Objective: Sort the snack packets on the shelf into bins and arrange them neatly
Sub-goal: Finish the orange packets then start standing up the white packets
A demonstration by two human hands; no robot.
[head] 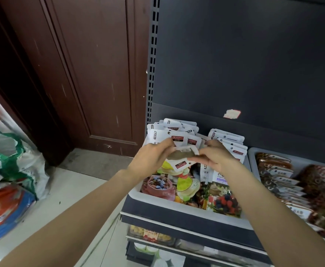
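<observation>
A white bin (177,204) on the dark shelf holds several white snack packets standing in rows (174,134), with colourful fruit and berry prints on the front ones (224,202). Over the bin, both hands hold one white packet (183,153) tilted flat, its edge toward me. My left hand (152,157) grips its left end. My right hand (217,156) pinches its right end. A second packet with a red label (180,164) hangs just under it, between my hands.
A second grey bin (252,154) to the right holds rows of brown-red packets (285,178). A dark back panel (254,64) rises behind the shelf. A brown door (90,74) stands left, with bags (7,180) on the floor. Lower shelves (157,237) carry more goods.
</observation>
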